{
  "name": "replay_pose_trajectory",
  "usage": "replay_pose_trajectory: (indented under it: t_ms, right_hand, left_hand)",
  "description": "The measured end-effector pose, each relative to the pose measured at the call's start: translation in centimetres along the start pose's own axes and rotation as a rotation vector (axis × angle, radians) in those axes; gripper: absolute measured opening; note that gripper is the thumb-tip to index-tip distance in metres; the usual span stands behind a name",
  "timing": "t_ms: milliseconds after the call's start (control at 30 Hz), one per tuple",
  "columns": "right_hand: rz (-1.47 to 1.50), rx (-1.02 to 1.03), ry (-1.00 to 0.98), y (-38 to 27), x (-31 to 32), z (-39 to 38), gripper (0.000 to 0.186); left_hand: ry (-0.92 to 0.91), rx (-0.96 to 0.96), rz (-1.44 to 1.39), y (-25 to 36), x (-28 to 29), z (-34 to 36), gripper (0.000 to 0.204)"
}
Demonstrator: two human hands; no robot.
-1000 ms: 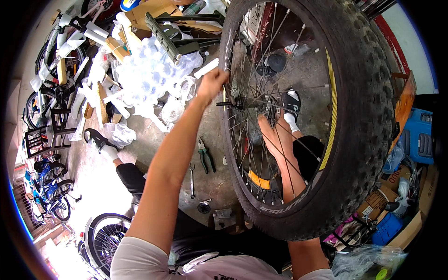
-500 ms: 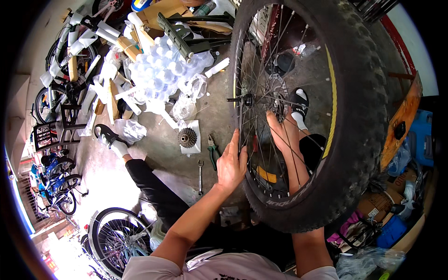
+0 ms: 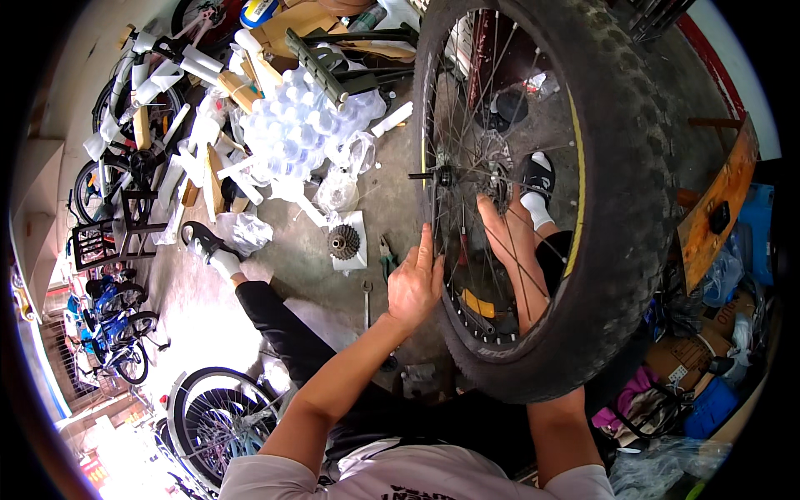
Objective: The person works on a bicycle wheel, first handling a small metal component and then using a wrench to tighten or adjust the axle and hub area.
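A bicycle wheel (image 3: 546, 367) with a fat knobbly tyre stands upright and tilted before me, on the right. My left hand (image 3: 414, 283) is at the left edge of its rim, index finger stretched upward along the rim and the other fingers bent. Through the spokes I see my right hand (image 3: 508, 229) beside the brake disc (image 3: 497, 171), thumb up against the hub area; its fingertips are partly hidden. From the hub (image 3: 442, 176) an axle end sticks out to the left. Pliers (image 3: 387, 257) lie just past my left hand, partly covered.
A cassette of sprockets (image 3: 343, 242) lies on white paper, with a spanner (image 3: 367, 302) nearer me. Wrapped clear bottles (image 3: 292, 125) and packing scraps fill the far left. Bicycles (image 3: 117, 329) stand at left. A wooden board (image 3: 718, 204) and boxes (image 3: 679, 358) crowd the right.
The view has shifted slightly, so the floor items appear a little further right. My left hand now covers more of the pliers, its index finger more upright. My right hand stays by the disc.
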State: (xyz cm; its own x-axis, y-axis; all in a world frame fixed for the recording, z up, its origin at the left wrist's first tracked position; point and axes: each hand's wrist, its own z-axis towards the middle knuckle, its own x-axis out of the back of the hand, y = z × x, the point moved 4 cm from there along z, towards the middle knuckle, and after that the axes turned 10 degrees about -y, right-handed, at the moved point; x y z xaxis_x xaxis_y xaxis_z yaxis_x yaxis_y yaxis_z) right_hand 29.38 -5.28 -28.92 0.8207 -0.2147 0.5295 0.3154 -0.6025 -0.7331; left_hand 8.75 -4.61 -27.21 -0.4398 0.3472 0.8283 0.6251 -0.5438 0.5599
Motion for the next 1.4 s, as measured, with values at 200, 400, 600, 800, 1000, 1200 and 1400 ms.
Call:
replay_pose_trajectory:
  t_ms: [200,400,600,800,1000,1200,1400]
  right_hand:
    - [-0.103,0.189,0.166,3.4,-1.4,-0.9,0.061]
    - [-0.167,0.135,0.17,3.8,-2.3,-2.3,0.075]
    - [0.084,0.107,0.028,2.1,-3.7,-2.1,0.069]
    - [0.275,0.138,-0.03,0.3,-2.6,-1.0,0.046]
    - [0.223,0.124,-0.081,0.9,-2.8,1.1,0.055]
    - [0.189,0.098,-0.061,2.6,-3.1,2.2,0.063]
    - [0.197,0.195,0.0,0.2,-2.4,0.2,0.047]
  left_hand:
    - [-0.066,0.025,-0.063,0.1,0.6,-1.0,0.067]
    - [-0.095,0.015,-0.06,-0.1,1.1,-2.2,0.068]
    - [-0.088,0.033,-0.091,-0.8,2.2,-2.7,0.068]
    - [-0.071,-0.044,-0.048,-1.7,2.1,-1.1,0.07]
    - [-0.074,0.031,0.001,-0.5,0.9,-0.6,0.072]
    - [-0.116,0.11,-0.051,0.2,0.6,-0.3,0.065]
    - [-0.035,0.14,-0.001,5.0,4.1,1.2,0.053]
